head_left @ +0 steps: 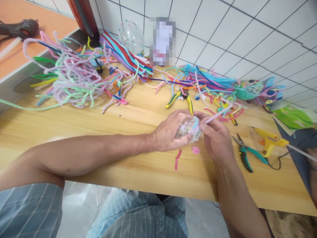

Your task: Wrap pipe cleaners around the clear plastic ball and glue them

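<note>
My left hand (168,130) is wrapped round a clear plastic ball (184,127) with small coloured bits showing through it. A light blue and lilac strip lies across the ball's right side. Between the thumb and fingers of my right hand (215,132) is a lilac pipe cleaner (219,113), its bent free end pointing up and right. The fingertips of my right hand are close against the ball, and they hide the pipe cleaner's lower end. On the table below lie a pink coil (195,150) and a short dark pink pipe cleaner piece (177,159).
Yellow-handled pliers (175,97) lie just beyond my hands. Teal pliers (247,153) and a yellow glue gun (268,140) lie to the right. Tangled pipe cleaners (76,79) cover the back left. A phone (162,41) and another clear ball (131,37) stand by the tiled wall.
</note>
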`<state>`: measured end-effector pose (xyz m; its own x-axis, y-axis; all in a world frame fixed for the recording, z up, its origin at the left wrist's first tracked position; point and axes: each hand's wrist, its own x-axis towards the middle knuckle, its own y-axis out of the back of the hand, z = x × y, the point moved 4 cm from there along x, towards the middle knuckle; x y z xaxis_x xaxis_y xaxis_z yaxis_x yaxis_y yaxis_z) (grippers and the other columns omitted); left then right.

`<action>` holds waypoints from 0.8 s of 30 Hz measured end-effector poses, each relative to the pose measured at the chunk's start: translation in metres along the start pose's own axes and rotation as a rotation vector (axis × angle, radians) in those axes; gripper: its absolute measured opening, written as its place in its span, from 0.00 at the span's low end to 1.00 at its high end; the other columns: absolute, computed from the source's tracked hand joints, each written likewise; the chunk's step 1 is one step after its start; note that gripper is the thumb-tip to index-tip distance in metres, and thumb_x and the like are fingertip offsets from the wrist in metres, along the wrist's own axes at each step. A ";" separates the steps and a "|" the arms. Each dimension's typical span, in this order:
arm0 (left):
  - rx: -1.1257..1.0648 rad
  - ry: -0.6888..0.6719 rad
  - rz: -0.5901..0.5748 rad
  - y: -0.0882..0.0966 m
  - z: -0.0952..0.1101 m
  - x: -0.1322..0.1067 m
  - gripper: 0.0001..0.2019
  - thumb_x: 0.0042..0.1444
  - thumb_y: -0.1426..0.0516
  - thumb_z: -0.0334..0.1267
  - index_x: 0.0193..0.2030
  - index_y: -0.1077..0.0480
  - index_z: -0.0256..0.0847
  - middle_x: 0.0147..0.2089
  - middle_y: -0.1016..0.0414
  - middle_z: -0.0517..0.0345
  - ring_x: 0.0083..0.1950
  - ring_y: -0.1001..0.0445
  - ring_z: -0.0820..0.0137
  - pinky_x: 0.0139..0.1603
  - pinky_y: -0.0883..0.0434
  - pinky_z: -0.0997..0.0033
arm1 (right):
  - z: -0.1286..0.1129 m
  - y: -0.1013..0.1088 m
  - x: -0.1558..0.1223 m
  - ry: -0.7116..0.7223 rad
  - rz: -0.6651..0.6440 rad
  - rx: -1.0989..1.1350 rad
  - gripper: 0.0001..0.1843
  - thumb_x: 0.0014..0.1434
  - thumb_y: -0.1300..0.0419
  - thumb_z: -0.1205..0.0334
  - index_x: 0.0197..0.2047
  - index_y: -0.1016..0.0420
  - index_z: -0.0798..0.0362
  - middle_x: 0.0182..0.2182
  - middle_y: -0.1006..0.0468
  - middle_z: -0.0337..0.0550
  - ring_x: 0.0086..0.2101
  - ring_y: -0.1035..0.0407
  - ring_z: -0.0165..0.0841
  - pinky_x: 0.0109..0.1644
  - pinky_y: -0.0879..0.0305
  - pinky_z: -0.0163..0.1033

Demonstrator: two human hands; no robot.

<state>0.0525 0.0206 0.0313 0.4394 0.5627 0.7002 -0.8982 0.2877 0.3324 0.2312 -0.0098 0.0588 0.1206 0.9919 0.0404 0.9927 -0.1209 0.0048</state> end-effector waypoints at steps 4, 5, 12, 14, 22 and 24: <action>0.010 -0.005 -0.005 0.000 0.001 0.000 0.26 0.64 0.39 0.42 0.65 0.40 0.43 0.64 0.28 0.40 0.68 0.26 0.52 0.69 0.27 0.43 | 0.002 0.000 0.001 0.005 -0.003 0.007 0.05 0.55 0.26 0.58 0.33 0.18 0.44 0.54 0.14 0.40 0.51 0.22 0.41 0.54 0.27 0.47; 0.014 -0.008 -0.003 0.000 0.001 0.001 0.25 0.64 0.39 0.41 0.65 0.40 0.43 0.64 0.27 0.40 0.67 0.26 0.52 0.69 0.26 0.44 | 0.002 0.000 0.001 0.006 -0.003 0.012 0.05 0.55 0.26 0.58 0.33 0.17 0.44 0.53 0.14 0.40 0.50 0.22 0.41 0.53 0.27 0.46; 0.013 0.009 0.002 0.000 0.002 0.000 0.25 0.63 0.39 0.41 0.65 0.40 0.44 0.65 0.28 0.41 0.68 0.26 0.52 0.70 0.27 0.43 | 0.003 -0.001 0.002 -0.009 0.014 0.043 0.04 0.53 0.25 0.60 0.32 0.16 0.44 0.52 0.14 0.39 0.49 0.23 0.39 0.52 0.28 0.44; 0.013 0.008 0.000 0.001 0.003 0.000 0.25 0.63 0.39 0.40 0.65 0.40 0.44 0.64 0.28 0.40 0.68 0.26 0.52 0.70 0.27 0.43 | 0.003 -0.001 0.002 -0.012 0.019 0.036 0.04 0.53 0.26 0.59 0.33 0.16 0.43 0.52 0.14 0.39 0.48 0.23 0.39 0.52 0.28 0.44; 0.007 -0.018 -0.009 0.001 0.005 0.000 0.26 0.63 0.39 0.40 0.66 0.39 0.42 0.66 0.28 0.38 0.69 0.27 0.50 0.70 0.27 0.43 | 0.004 0.001 0.003 -0.013 0.023 0.035 0.04 0.53 0.25 0.60 0.32 0.15 0.43 0.51 0.13 0.38 0.47 0.23 0.37 0.53 0.28 0.43; 0.001 -0.018 -0.008 0.001 0.005 0.000 0.26 0.63 0.38 0.39 0.66 0.39 0.42 0.66 0.28 0.38 0.70 0.27 0.51 0.70 0.27 0.43 | 0.004 0.002 0.003 -0.021 0.017 0.042 0.03 0.53 0.26 0.60 0.32 0.15 0.43 0.51 0.13 0.38 0.47 0.22 0.37 0.53 0.28 0.43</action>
<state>0.0514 0.0168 0.0349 0.4461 0.5466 0.7087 -0.8947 0.2912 0.3385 0.2331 -0.0073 0.0550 0.1372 0.9904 0.0196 0.9899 -0.1364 -0.0378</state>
